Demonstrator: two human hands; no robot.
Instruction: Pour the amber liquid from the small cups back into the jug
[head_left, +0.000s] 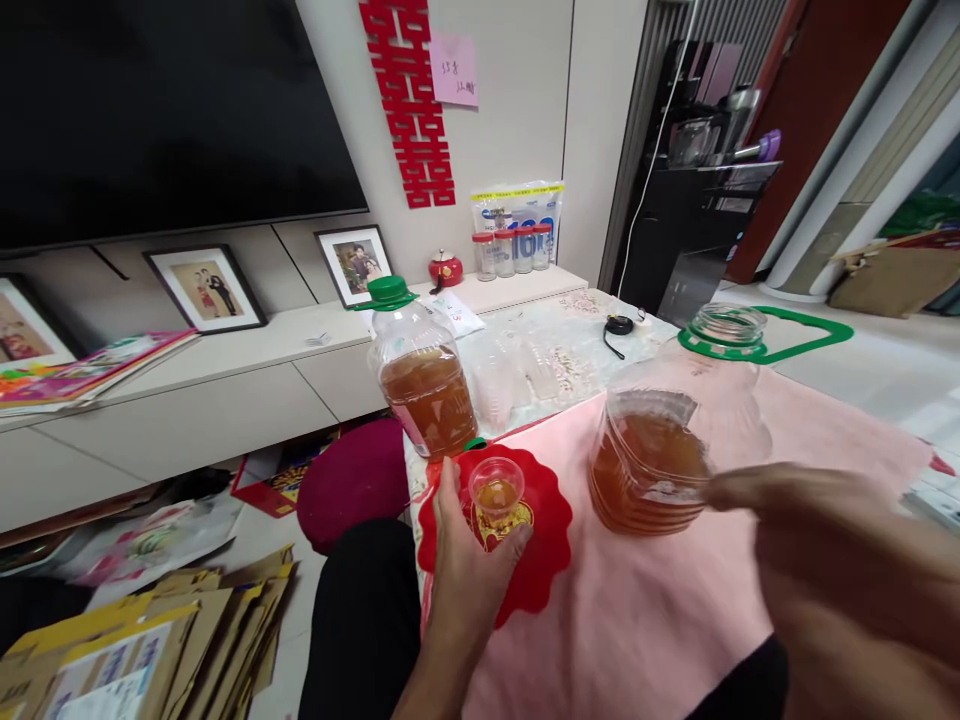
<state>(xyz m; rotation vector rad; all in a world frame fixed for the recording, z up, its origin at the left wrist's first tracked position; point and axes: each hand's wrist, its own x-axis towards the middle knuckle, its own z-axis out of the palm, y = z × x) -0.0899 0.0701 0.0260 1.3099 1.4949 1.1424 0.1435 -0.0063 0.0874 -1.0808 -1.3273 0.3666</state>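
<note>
A small clear plastic cup with amber liquid stands over a red scalloped plate. My left hand is around the cup, its thumb and fingers spread to either side; whether they touch it is hard to tell. My right hand, blurred, is at the right, its fingertips beside a large open plastic jug of amber liquid. Whether they touch the jug is unclear. Behind the plate stands a second jug with a green cap. A small green cap lies at the plate's back edge.
Stacked clear cups lie on the table behind the plate. A pink cloth covers the near table. A black tape measure lies farther back. At lower left are flattened cardboard and a maroon stool.
</note>
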